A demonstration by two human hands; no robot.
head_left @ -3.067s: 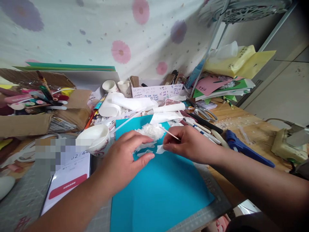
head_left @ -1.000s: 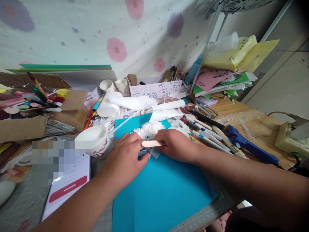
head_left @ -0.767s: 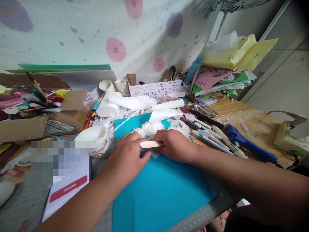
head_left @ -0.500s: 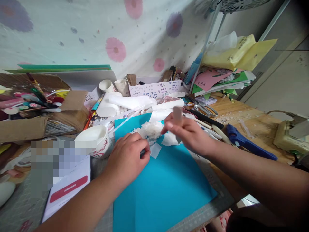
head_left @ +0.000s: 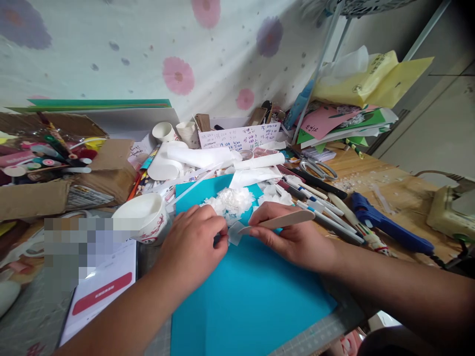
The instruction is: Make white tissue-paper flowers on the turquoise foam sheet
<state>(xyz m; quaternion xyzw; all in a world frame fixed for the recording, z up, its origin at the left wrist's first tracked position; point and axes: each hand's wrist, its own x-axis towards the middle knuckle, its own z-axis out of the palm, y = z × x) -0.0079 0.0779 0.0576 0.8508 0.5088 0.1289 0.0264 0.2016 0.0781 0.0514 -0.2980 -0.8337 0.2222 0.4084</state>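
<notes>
A wooden craft stick [head_left: 287, 219] is gripped in my right hand [head_left: 297, 242], lying nearly level with its narrow end pointing left. That end touches a small, thin white paper piece [head_left: 235, 233]. My left hand [head_left: 195, 242] is curled, thumb and forefinger pinched at the left edge of this piece; its other fingers rest by the flowers. Just beyond both hands, ruffled white paper flowers [head_left: 237, 200] lie on a blue paper sheet [head_left: 252, 296]. Loose white paper petals [head_left: 274, 195] sit right of the flowers, partly behind my right hand.
Left of my left hand stand a paper cup [head_left: 143, 217] and a phone [head_left: 104, 291]. Several pens [head_left: 330, 217], scissors [head_left: 319, 168] and a blue glue gun [head_left: 389, 225] lie at the right. A cardboard box [head_left: 100, 173] of markers is at the far left.
My right hand has come down and turned, bringing the craft stick from upright to nearly level, its end now at the paper piece. My left hand has shifted slightly left.
</notes>
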